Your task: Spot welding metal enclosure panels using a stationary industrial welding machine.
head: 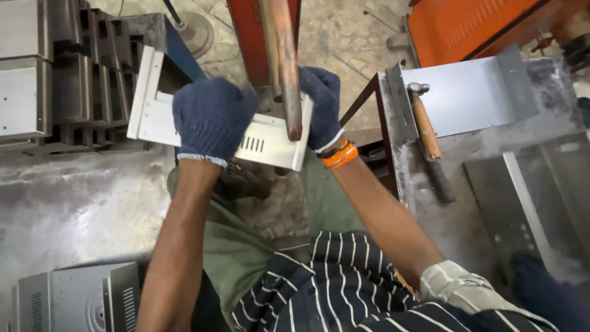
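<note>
The grey metal tabletop (74, 197) spreads to my left, scuffed and stained, and a second tabletop (479, 209) stands to my right, carrying a bent sheet of grey metal (473, 92) and another flat panel (534, 203). At the far left a stack of folded grey metal parts (67, 74) sits in rows. An orange machine body (467, 24) fills the upper right corner. Near my left knee lies a grey vented casing (80, 301).

Between the two tabletops, above my lap, I hold a white sheet-metal bracket (258, 141) with folded edges and a short row of slots. My left hand (212, 120), in a dark blue knit glove, wraps over its middle, the fingers closed on the metal. My right hand (322, 104), gloved the same, grips the bracket's right end, fingers curled round the edge. A copper-coloured bar (286, 67) comes down from above between my hands and its tip stands over the bracket; I cannot tell whether it touches.

On the right tabletop a hammer (427, 135) with a wooden handle lies beside the bent sheet. Orange bands (340, 155) circle my right wrist.
</note>
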